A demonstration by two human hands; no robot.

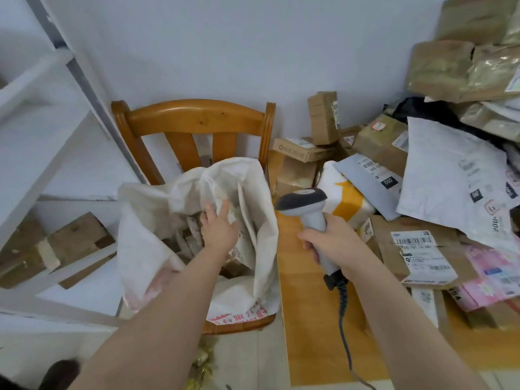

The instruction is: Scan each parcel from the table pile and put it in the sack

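A white woven sack (146,220) stands open on a wooden chair (197,119), with several parcels inside it. My left hand (219,229) reaches into the sack's mouth with fingers spread and holds nothing. My right hand (329,243) grips the handle of a grey barcode scanner (306,204) above the table edge, its head pointing left and up. The parcel pile (422,175) covers the right of the table: a grey mailer (368,178), a white mailer (450,187), a brown envelope with a label (422,249), and a white-and-orange parcel (349,201).
The yellow wooden table (309,319) shows bare wood at its near left part. The scanner's coiled cable (344,319) hangs down over it. Cardboard boxes (301,150) stand at the back by the wall. A white shelf frame (56,153) with brown boxes stands at left.
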